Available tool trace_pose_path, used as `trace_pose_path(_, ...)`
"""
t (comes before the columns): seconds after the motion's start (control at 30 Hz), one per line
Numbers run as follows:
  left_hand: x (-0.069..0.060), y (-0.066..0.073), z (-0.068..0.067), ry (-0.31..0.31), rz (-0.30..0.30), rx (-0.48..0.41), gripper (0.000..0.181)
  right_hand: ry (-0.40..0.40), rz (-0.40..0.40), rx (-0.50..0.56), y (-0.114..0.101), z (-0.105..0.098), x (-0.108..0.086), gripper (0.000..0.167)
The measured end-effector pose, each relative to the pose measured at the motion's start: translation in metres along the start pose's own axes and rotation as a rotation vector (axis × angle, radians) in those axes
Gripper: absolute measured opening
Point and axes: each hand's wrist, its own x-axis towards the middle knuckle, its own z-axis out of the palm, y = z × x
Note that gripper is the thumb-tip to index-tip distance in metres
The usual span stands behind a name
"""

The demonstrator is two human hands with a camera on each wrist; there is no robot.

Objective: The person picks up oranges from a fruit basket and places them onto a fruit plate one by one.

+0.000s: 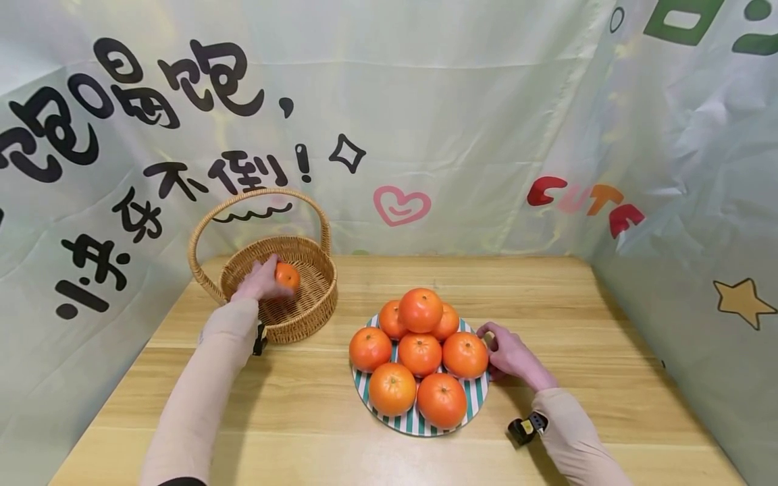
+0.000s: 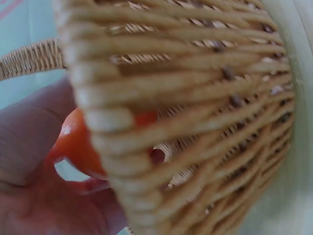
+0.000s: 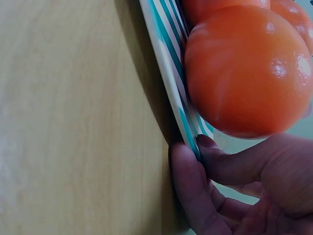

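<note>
My left hand [image 1: 260, 282] reaches over the near rim of a round wicker basket [image 1: 306, 327] and holds a mandarin orange [image 1: 288, 275] inside it. In the left wrist view, the basket wall [image 2: 195, 93] hides part of that mandarin [image 2: 78, 144] and the fingertips. On the right, my right hand [image 1: 512, 352] pinches the rim of a striped plate [image 1: 415, 425]. The right wrist view has the thumb [image 3: 234, 164] on top of the rim and a finger [image 3: 188, 176] beneath it. Several mandarins [image 1: 442, 400] lie on the plate, with one [image 1: 421, 310] stacked on top.
A tall wicker handle [image 1: 325, 226] arches over the basket. Both basket and plate stand on a wooden table [image 1: 304, 418]. Printed cloth walls [image 1: 462, 135] enclose the table at the back and on both sides.
</note>
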Motion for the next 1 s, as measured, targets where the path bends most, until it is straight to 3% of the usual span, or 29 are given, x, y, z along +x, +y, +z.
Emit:
trace_pose_path(0.2,-0.001,0.006,0.002,0.110,-0.007,-0.083,0.083,0.000,0.003,-0.002,0.000,0.000,0.000,0.036)
trace_pose_path(0.43,-0.002,0.012,0.002,0.226,0.029,-0.127,0.084,0.002,0.005,-0.006,0.000,0.000,0.001,0.035)
trace_pose_path(0.7,-0.008,0.022,0.000,0.298,0.082,-0.153,0.080,0.001,0.002,-0.008,0.000,0.000,0.001,0.036)
trace_pose_path(1.0,-0.020,0.041,0.001,0.330,0.136,-0.181,0.083,-0.001,0.001,0.004,0.000,-0.001,0.001,0.038)
